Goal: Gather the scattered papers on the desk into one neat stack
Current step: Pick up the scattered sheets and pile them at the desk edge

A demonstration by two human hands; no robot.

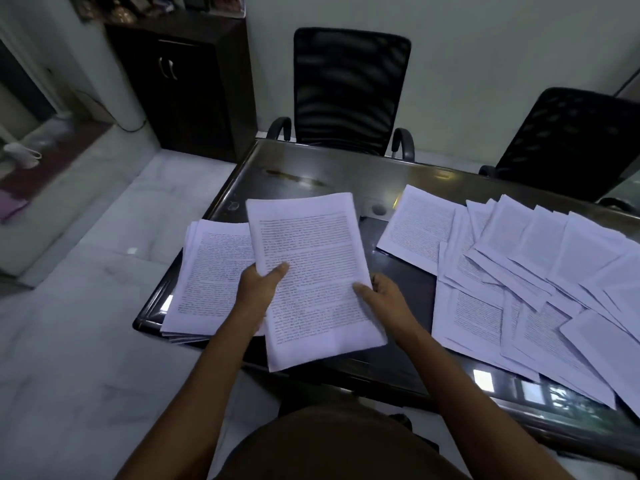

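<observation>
I hold a bundle of printed sheets (313, 258) above the dark glass desk (346, 171). My left hand (260, 289) grips its left edge, thumb on top. My right hand (382, 296) grips its right edge, thumb on the page. Under and left of the bundle, a rough stack of printed pages (207, 278) lies at the desk's left corner, its edges uneven. Several scattered papers (540, 271) overlap across the right part of the desk, reaching its near edge. One page (417, 225) lies apart at their left.
Two black mesh office chairs (349, 88) (571, 140) stand behind the desk's far edge. A dark cabinet (187, 84) is at the back left. White tiled floor (97, 271) lies left of the desk. A round grommet (379, 209) sits in the desktop.
</observation>
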